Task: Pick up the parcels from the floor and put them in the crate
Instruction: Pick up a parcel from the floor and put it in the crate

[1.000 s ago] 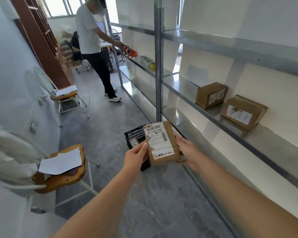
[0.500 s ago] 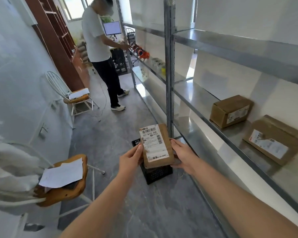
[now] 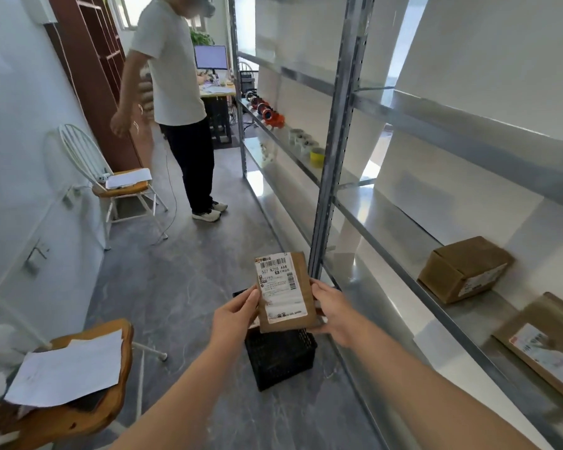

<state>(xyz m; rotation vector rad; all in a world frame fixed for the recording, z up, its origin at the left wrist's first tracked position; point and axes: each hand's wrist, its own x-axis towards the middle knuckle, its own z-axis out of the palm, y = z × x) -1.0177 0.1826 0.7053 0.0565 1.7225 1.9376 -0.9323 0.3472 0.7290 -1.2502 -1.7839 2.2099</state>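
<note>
I hold a flat brown parcel (image 3: pixel 301 289) with a white shipping label upright in front of me. My left hand (image 3: pixel 236 318) grips its left edge and my right hand (image 3: pixel 333 308) grips its right edge. Directly below the parcel a black plastic crate (image 3: pixel 281 360) stands on the grey floor beside the shelf post. The parcel hides most of the crate's opening, so I cannot see what lies inside.
A metal shelving rack (image 3: pixel 342 131) runs along the right, with a cardboard box (image 3: pixel 462 269) and a flat parcel (image 3: pixel 540 342) on its lower shelf. A wooden stool with papers (image 3: pixel 69 368) stands at left, a white chair (image 3: pixel 111 183) farther back. A person (image 3: pixel 176 102) stands in the aisle.
The view has moved forward toward the crate, which now sits right under the parcel. Both hands keep their grip. The person ahead has turned away from the shelf.
</note>
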